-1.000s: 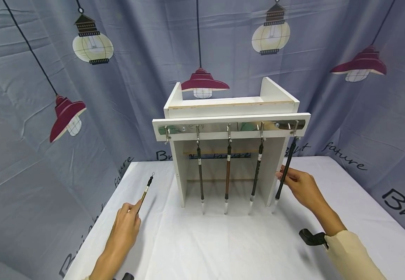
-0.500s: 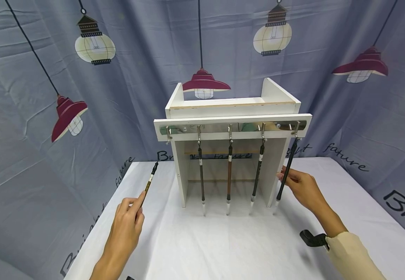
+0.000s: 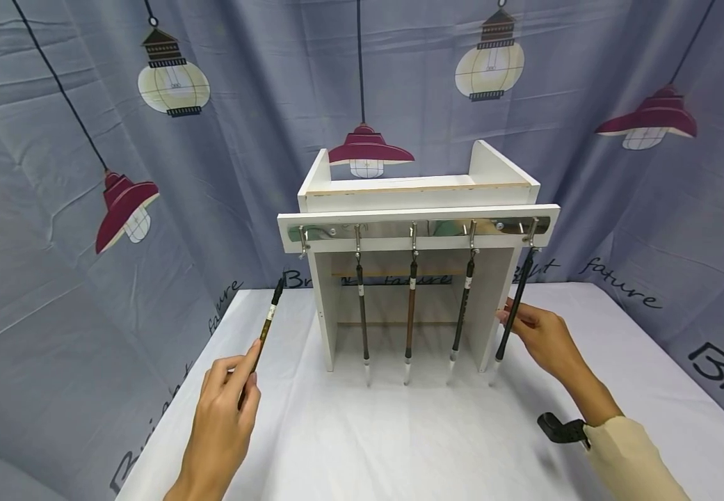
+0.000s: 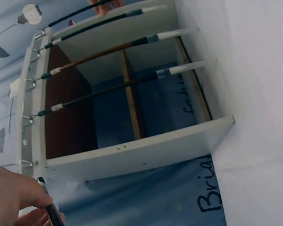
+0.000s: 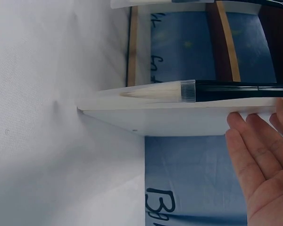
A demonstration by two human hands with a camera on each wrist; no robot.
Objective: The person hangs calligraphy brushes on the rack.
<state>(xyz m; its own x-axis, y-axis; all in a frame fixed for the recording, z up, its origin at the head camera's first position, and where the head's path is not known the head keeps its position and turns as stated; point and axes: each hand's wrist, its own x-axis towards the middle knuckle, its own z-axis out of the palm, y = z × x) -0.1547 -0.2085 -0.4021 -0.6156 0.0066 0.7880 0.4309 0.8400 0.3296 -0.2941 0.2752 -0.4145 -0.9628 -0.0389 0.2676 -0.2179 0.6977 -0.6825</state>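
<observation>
My left hand (image 3: 218, 417) pinches a calligraphy brush (image 3: 268, 323) between thumb and fingers, left of a white shelf unit. The brush slants with its looped end up; its lower part is hidden by the hand. In the left wrist view, its dark shaft (image 4: 53, 214) shows at the fingers, below the leftmost hook (image 4: 26, 163). My right hand (image 3: 540, 337), fingers mostly straight, touches the unit's right side panel (image 5: 179, 121). A black brush (image 3: 515, 306) with a pale, clear-covered tip hangs just in front of that hand.
A white hook rail (image 3: 418, 209) crosses the shelf unit (image 3: 421, 202). More brushes hang from it, one with a brown shaft (image 3: 410, 313). White cloth (image 3: 412, 445) covers the table, and a lamp-printed curtain (image 3: 261, 139) stands behind.
My left hand has lifted the brush up and away, slightly to the right, so its looped end is higher. The right hand stays at the panel.
</observation>
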